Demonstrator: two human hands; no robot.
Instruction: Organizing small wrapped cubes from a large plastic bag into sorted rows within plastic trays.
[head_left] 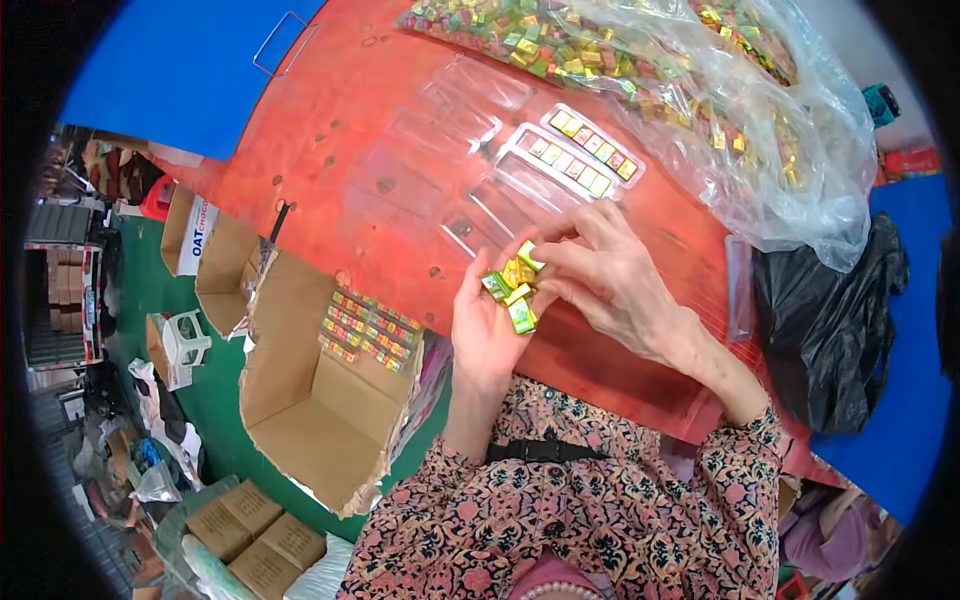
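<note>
Palm-up left hand (487, 325) cups wrapped pieces (519, 292); curled right hand (628, 290) touches 1.

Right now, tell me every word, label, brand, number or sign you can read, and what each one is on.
White panel on a cardboard box: large blue letters, smaller red ones; readable, but I don't copy out printed wording.
Brown cartons: dark print, too small to read.
Small wrapped pieces in the left hand: any print is too small to read.
Rows of pieces on the red table: likewise too small.
</note>
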